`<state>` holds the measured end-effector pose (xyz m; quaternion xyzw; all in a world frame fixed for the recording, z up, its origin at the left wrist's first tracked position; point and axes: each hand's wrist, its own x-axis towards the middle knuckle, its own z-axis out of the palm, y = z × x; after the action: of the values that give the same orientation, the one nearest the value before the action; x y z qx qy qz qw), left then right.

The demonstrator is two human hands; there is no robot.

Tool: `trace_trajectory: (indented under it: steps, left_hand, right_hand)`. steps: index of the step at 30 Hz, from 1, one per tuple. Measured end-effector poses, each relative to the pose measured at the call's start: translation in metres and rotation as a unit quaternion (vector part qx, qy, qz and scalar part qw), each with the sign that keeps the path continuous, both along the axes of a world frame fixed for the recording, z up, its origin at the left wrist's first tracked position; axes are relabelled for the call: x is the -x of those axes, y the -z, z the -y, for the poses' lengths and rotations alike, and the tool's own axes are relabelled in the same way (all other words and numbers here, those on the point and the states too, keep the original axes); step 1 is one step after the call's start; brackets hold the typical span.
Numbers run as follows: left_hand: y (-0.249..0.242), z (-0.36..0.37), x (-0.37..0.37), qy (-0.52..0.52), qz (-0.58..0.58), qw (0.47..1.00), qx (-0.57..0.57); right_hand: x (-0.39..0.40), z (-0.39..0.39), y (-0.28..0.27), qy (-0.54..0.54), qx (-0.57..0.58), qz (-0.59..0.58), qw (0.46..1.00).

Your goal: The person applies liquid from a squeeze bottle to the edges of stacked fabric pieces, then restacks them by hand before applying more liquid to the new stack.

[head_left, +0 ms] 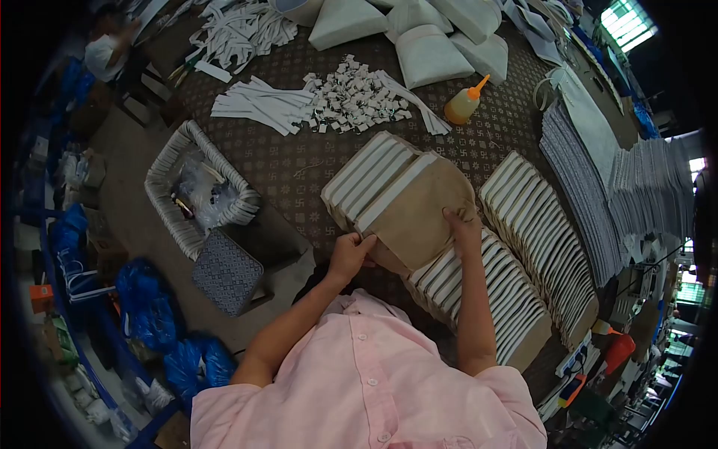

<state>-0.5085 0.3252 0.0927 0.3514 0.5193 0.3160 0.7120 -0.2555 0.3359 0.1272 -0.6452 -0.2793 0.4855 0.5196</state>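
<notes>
A brown flat panel (422, 213) with a white strip along its upper left edge is held between my two hands. My left hand (351, 256) pinches its lower left corner, thumb on top. My right hand (463, 227) grips its right side, with the fingertips bent on the surface. Just left of the panel lies a short row of overlapping pieces with white strips (370, 176). Below and to the right, a longer row of similar pieces (493, 292) runs under my right forearm, and another row (538, 239) lies beyond it.
White strips (262, 105), a heap of small white pieces (355, 101) and a glue bottle (464, 105) with an orange tip lie on the patterned table. White bundles (430, 56) stand behind. A wrapped basket (161, 179) is at the left. A person (105, 56) sits at the far left.
</notes>
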Motion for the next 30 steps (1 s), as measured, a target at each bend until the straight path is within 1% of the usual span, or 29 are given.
trace_trajectory:
  steps: [1, 3, 5, 9, 12, 14, 18, 20, 23, 27, 29, 30]
  left_hand:
    - [0.003, -0.002, 0.0, 0.0, -0.002, 1.0, -0.001]
    - [0.006, -0.006, -0.002, 0.002, -0.064, 0.997, 0.035]
    - [0.005, -0.005, -0.005, 0.001, -0.064, 0.997, 0.037]
    - [0.004, -0.007, -0.007, -0.005, -0.069, 0.997, 0.039]
    - [0.014, -0.011, -0.006, -0.003, -0.076, 0.996, 0.048]
    - [0.02, -0.011, -0.005, 0.005, -0.075, 0.996, 0.055]
    - [0.021, -0.011, -0.004, 0.004, -0.067, 0.996, 0.065]
    - [0.02, -0.012, -0.004, 0.006, -0.07, 0.995, 0.069]
    - [0.018, -0.012, -0.004, 0.009, -0.072, 0.995, 0.071]
    - [0.018, -0.012, -0.003, 0.007, -0.067, 0.995, 0.069]
    - [0.015, -0.011, -0.002, 0.006, -0.066, 0.995, 0.07]
    - [0.013, -0.011, -0.001, 0.004, -0.066, 0.995, 0.071]
  right_hand:
    - [0.0, -0.006, 0.0, -0.011, -0.002, -0.001, 1.0]
    - [-0.003, -0.013, 0.003, -0.023, -0.006, -0.004, 1.0]
    - [-0.009, -0.018, 0.017, -0.058, 0.027, 0.058, 0.996]
    - [-0.011, -0.024, 0.03, -0.044, -0.001, 0.023, 0.999]
    - [-0.013, -0.026, 0.04, -0.045, -0.011, 0.034, 0.998]
    - [-0.012, -0.027, 0.044, -0.046, 0.003, 0.08, 0.996]
    - [-0.013, -0.029, 0.048, -0.043, -0.006, 0.06, 0.997]
    - [-0.015, -0.027, 0.047, -0.044, 0.021, 0.061, 0.997]
    - [-0.022, -0.028, 0.06, -0.052, 0.017, 0.045, 0.997]
    - [-0.021, -0.029, 0.051, -0.053, 0.025, 0.039, 0.997]
    - [-0.025, -0.03, 0.052, -0.07, 0.037, 0.11, 0.991]
    - [-0.027, -0.03, 0.044, -0.072, 0.034, 0.108, 0.991]
